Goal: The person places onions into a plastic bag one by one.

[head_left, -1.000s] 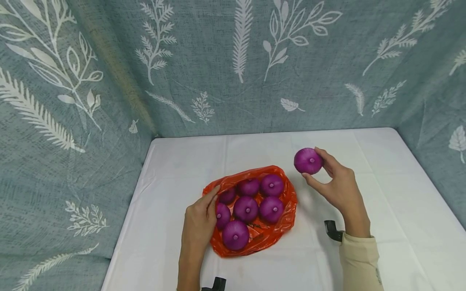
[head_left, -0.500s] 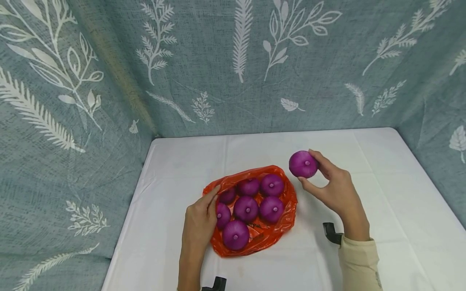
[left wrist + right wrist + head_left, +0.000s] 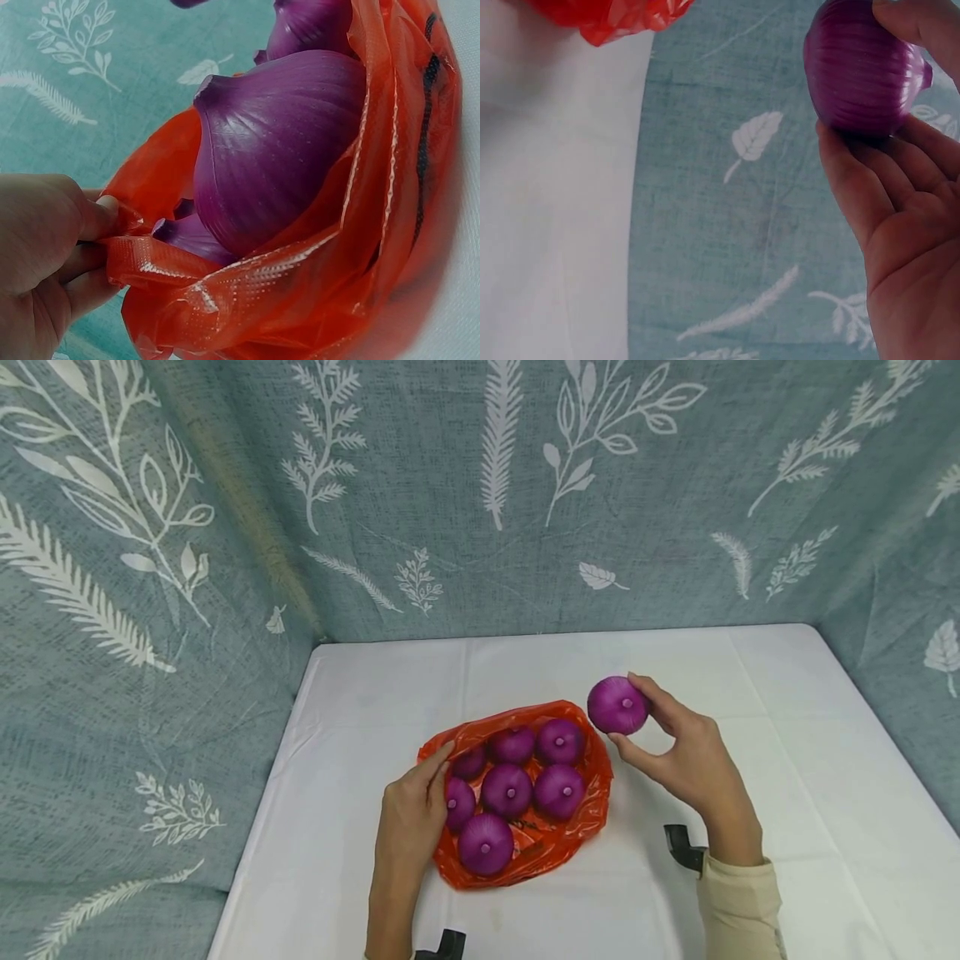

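Note:
An orange-red plastic bag [image 3: 542,852] lies on the table with its mouth rolled wide, and several purple onions [image 3: 507,792] sit inside. My left hand [image 3: 411,814] pinches the bag's left rim between thumb and fingers, as the left wrist view shows close up. A large onion [image 3: 277,142] fills the bag's mouth there, partly hiding a smaller one below. Up and to the right of the bag, my right hand [image 3: 693,752] grips another purple onion [image 3: 617,705] between thumb and fingertips. In the right wrist view this held onion [image 3: 862,71] is raised, its stub pointing right.
A white cloth [image 3: 345,735] covers the table. Blue-green curtains [image 3: 465,568] with white leaf prints hang behind it and along both sides. Black camera mounts [image 3: 684,847] jut from the wrists.
My right hand has moved left and slightly toward me with the onion, bringing it closer to the bag's upper right rim. The left hand and bag have stayed put.

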`<state>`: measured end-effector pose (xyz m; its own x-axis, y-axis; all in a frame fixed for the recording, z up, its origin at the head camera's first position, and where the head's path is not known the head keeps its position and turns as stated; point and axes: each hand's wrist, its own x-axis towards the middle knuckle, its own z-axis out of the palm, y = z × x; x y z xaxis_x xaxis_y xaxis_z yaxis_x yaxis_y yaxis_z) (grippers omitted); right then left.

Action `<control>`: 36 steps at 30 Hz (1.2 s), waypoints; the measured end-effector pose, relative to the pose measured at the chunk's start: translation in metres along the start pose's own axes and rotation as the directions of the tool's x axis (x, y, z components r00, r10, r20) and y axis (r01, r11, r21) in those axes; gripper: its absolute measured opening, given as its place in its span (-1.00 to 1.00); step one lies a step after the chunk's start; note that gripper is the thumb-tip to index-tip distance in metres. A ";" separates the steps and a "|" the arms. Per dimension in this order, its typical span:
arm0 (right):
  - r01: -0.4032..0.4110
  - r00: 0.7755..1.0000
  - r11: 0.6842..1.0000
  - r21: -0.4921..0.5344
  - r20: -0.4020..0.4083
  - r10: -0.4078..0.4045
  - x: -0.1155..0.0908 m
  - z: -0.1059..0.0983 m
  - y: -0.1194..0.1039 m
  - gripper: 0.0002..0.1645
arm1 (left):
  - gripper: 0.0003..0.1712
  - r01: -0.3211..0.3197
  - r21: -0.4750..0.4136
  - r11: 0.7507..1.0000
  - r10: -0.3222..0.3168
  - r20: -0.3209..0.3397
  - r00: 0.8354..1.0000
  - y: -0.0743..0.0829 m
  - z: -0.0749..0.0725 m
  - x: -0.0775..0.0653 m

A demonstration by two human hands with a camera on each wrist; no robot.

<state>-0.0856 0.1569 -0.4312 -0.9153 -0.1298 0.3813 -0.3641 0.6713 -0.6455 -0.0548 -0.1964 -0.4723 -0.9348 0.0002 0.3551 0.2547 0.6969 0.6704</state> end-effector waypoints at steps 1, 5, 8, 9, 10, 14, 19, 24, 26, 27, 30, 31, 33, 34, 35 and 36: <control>0.004 1.000 1.000 0.003 0.004 -0.004 -0.001 0.000 -0.001 -0.01 | -0.57 0.000 0.002 1.000 0.000 0.000 1.000 0.000 0.000 0.000; 0.022 0.999 1.000 0.021 0.031 -0.023 -0.006 0.000 -0.006 0.02 | -0.57 0.000 0.010 1.000 0.000 0.000 1.000 0.001 0.000 0.000; 0.040 0.998 0.999 0.030 0.047 -0.042 -0.009 0.002 -0.009 0.04 | -0.56 -0.002 0.012 1.000 0.002 -0.001 1.000 0.002 0.000 0.001; 0.047 0.998 0.998 0.035 0.051 -0.048 -0.010 0.003 -0.009 0.05 | -0.56 -0.003 0.013 1.000 0.003 -0.001 1.000 0.002 0.000 0.001; 0.055 0.997 0.998 0.039 0.055 -0.057 -0.011 0.003 -0.010 0.06 | -0.56 -0.004 0.013 1.000 0.004 -0.001 1.000 0.002 0.000 0.001; 0.079 0.994 0.994 0.073 0.069 -0.084 -0.013 0.007 -0.012 0.05 | -0.57 -0.006 0.015 1.000 0.006 0.001 1.000 0.001 0.001 0.001; 0.092 0.988 0.989 0.113 0.114 -0.104 -0.015 0.012 -0.018 0.02 | -0.57 -0.003 0.019 1.000 0.003 0.004 1.000 0.001 0.001 0.000; 0.090 0.979 0.984 0.154 0.169 -0.116 -0.021 0.019 -0.024 0.04 | -0.57 -0.010 0.019 1.000 0.010 0.002 1.000 0.001 0.001 0.000; 0.093 0.976 0.982 0.162 0.183 -0.122 -0.023 0.022 -0.026 0.04 | -0.58 -0.011 0.017 1.000 0.011 0.002 1.000 0.001 0.001 0.000; 0.090 0.974 0.982 0.167 0.189 -0.121 -0.024 0.023 -0.027 0.04 | -0.58 -0.011 0.017 1.000 0.011 0.001 1.000 0.001 0.001 0.000; 0.078 0.970 0.981 0.176 0.212 -0.115 -0.027 0.025 -0.031 0.04 | -0.58 -0.010 0.016 1.000 0.010 -0.002 1.000 0.001 0.001 0.000; 0.076 0.968 0.981 0.181 0.221 -0.116 -0.027 0.026 -0.032 0.05 | -0.58 -0.009 0.015 1.000 0.009 -0.003 1.000 0.001 0.001 -0.001; 0.069 0.964 0.980 0.185 0.242 -0.114 -0.028 0.027 -0.034 0.04 | -0.57 -0.008 0.015 1.000 0.008 -0.003 1.000 0.001 0.001 -0.001; 0.073 0.961 0.980 0.186 0.250 -0.119 -0.028 0.028 -0.035 0.04 | -0.57 -0.007 0.015 1.000 0.007 -0.003 1.000 0.000 0.002 -0.001; 0.079 0.959 0.979 0.187 0.253 -0.126 -0.028 0.029 -0.036 0.03 | -0.57 -0.008 0.015 1.000 0.008 -0.003 1.000 0.000 0.002 -0.001; 0.085 0.957 0.979 0.187 0.257 -0.132 -0.028 0.030 -0.036 0.02 | -0.57 -0.009 0.015 1.000 0.009 -0.003 1.000 0.000 0.002 -0.001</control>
<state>-0.0515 0.1146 -0.4384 -0.8724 -0.4005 0.2803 -0.4663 0.5093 -0.7233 -0.0548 -0.1951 -0.4741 -0.9319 0.0045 0.3626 0.2592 0.7074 0.6576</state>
